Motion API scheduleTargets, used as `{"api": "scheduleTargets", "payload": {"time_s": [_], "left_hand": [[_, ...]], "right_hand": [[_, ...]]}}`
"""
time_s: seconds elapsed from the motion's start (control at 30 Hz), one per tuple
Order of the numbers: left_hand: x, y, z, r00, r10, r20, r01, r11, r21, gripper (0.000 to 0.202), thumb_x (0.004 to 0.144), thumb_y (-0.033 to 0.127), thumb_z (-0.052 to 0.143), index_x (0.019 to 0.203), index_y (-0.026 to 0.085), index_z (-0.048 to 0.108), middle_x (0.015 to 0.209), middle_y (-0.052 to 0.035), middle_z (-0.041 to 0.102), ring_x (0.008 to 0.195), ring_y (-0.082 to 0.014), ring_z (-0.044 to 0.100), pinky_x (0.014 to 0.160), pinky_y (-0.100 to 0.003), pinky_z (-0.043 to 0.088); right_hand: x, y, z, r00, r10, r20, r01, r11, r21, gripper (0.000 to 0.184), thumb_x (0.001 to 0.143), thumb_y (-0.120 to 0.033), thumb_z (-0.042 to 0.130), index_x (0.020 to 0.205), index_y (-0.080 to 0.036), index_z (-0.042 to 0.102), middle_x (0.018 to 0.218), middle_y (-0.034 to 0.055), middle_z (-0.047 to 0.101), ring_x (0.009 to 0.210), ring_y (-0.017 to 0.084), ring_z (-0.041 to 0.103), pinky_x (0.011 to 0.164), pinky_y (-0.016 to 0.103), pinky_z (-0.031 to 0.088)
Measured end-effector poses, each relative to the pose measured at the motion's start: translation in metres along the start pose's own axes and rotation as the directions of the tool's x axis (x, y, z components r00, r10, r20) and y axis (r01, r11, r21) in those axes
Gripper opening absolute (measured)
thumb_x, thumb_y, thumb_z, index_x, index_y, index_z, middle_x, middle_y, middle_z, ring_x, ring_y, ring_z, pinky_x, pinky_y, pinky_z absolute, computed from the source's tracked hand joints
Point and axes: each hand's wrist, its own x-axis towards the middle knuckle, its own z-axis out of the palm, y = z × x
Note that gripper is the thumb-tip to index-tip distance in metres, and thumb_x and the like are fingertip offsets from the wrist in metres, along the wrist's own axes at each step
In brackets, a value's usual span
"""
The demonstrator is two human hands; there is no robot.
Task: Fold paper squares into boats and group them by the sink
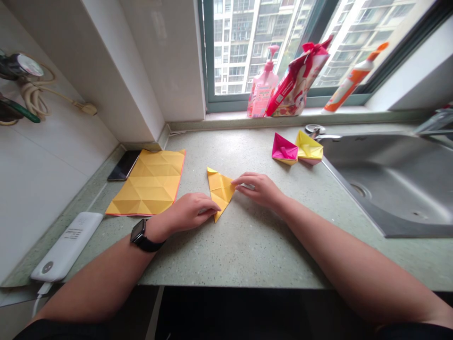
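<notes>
A folded piece of yellow origami paper [221,188], with crease lines and pointed corners, lies on the counter between my hands. My left hand [191,211], a black watch on its wrist, pinches the paper's lower corner between thumb and fingers. At the paper's right corner, my right hand [260,189] holds the edge with thumb and fingertips. Left of my hands lies a larger stack of creased yellow paper [148,182] with a reddish edge showing beneath. Two folded paper boats, one magenta [285,150] and one yellow [309,147], stand side by side near the sink.
A steel sink [385,189] is set into the counter [247,250] at the right. On the left lie a dark phone [120,166] and a white power bank [69,243] with a cable. A pink pump bottle [262,89], a red bag [299,82] and an orange-white bottle [350,82] line the windowsill.
</notes>
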Motion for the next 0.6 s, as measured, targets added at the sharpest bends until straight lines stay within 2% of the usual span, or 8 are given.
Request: {"api": "scheduleTargets", "payload": {"time_s": [0.1, 0.23, 0.3, 0.37, 0.47, 0.53, 0.6], "left_hand": [[0.001, 0.001, -0.002, 1.000, 0.013, 0.026, -0.013, 1.000, -0.011, 0.023, 0.107, 0.015, 0.058, 0.110, 0.021, 0.081, 0.106, -0.0059, 0.082, 0.092, -0.0178, 0.075, 0.086, -0.030, 0.057], [0.001, 0.002, -0.002, 0.998, 0.062, 0.032, -0.061, 0.998, -0.025, 0.026, 0.108, 0.015, 0.056, 0.113, 0.022, 0.080, 0.107, -0.0064, 0.081, 0.096, -0.0193, 0.076, 0.090, -0.033, 0.060], [0.000, 0.001, -0.001, 0.995, 0.090, -0.039, -0.091, 0.996, -0.017, 0.025, 0.109, 0.018, 0.056, 0.118, 0.023, 0.079, 0.111, -0.0073, 0.081, 0.103, -0.0213, 0.076, 0.096, -0.037, 0.061], [0.000, 0.000, -0.001, 0.981, 0.075, -0.180, -0.071, 0.997, 0.030, 0.025, 0.109, 0.020, 0.058, 0.125, 0.024, 0.076, 0.122, -0.0088, 0.079, 0.115, -0.0241, 0.073, 0.105, -0.044, 0.061], [-0.002, -0.004, -0.002, 0.925, 0.021, -0.380, 0.029, 0.991, 0.127, 0.040, 0.106, 0.020, 0.063, 0.146, 0.025, 0.063, 0.142, -0.0129, 0.069, 0.134, -0.0291, 0.065, 0.118, -0.053, 0.055], [-0.002, -0.008, -0.003, 0.913, 0.022, -0.408, 0.055, 0.983, 0.176, 0.055, 0.103, 0.020, 0.067, 0.156, 0.024, 0.052, 0.154, -0.0163, 0.061, 0.144, -0.0332, 0.059, 0.123, -0.058, 0.050], [-0.003, -0.011, -0.002, 0.933, 0.036, -0.359, 0.040, 0.978, 0.204, 0.062, 0.101, 0.022, 0.070, 0.159, 0.024, 0.048, 0.162, -0.0183, 0.055, 0.151, -0.0361, 0.054, 0.126, -0.062, 0.046]], "right_hand": [[0.000, -0.003, 0.001, 0.998, 0.060, 0.032, -0.061, 0.998, 0.020, 0.019, 0.103, -0.029, 0.069, 0.111, -0.030, 0.086, 0.107, 0.0046, 0.086, 0.093, 0.022, 0.080, 0.088, 0.038, 0.063], [0.001, -0.006, 0.000, 0.990, 0.137, -0.030, -0.133, 0.986, 0.100, 0.020, 0.101, -0.033, 0.067, 0.104, -0.029, 0.087, 0.105, 0.0042, 0.087, 0.095, 0.023, 0.081, 0.089, 0.041, 0.064], [0.002, -0.007, -0.002, 0.983, 0.169, -0.068, -0.158, 0.978, 0.139, 0.021, 0.101, -0.033, 0.066, 0.102, -0.028, 0.087, 0.104, 0.0041, 0.087, 0.096, 0.023, 0.081, 0.091, 0.041, 0.064], [0.003, -0.010, -0.005, 0.979, 0.184, -0.088, -0.167, 0.970, 0.175, 0.021, 0.099, -0.034, 0.066, 0.100, -0.027, 0.086, 0.102, 0.0042, 0.086, 0.095, 0.023, 0.081, 0.092, 0.041, 0.064], [0.003, -0.014, -0.006, 0.984, 0.160, -0.080, -0.136, 0.958, 0.251, 0.021, 0.099, -0.034, 0.067, 0.099, -0.026, 0.086, 0.100, 0.0051, 0.086, 0.094, 0.022, 0.080, 0.091, 0.041, 0.063], [0.003, -0.017, -0.006, 0.989, 0.136, -0.060, -0.112, 0.945, 0.309, 0.021, 0.099, -0.035, 0.067, 0.099, -0.025, 0.085, 0.100, 0.0057, 0.085, 0.094, 0.022, 0.079, 0.091, 0.041, 0.063], [0.002, -0.019, -0.006, 0.990, 0.134, -0.042, -0.110, 0.925, 0.363, 0.021, 0.099, -0.037, 0.068, 0.100, -0.025, 0.085, 0.100, 0.0062, 0.084, 0.094, 0.022, 0.078, 0.091, 0.042, 0.062]]}}
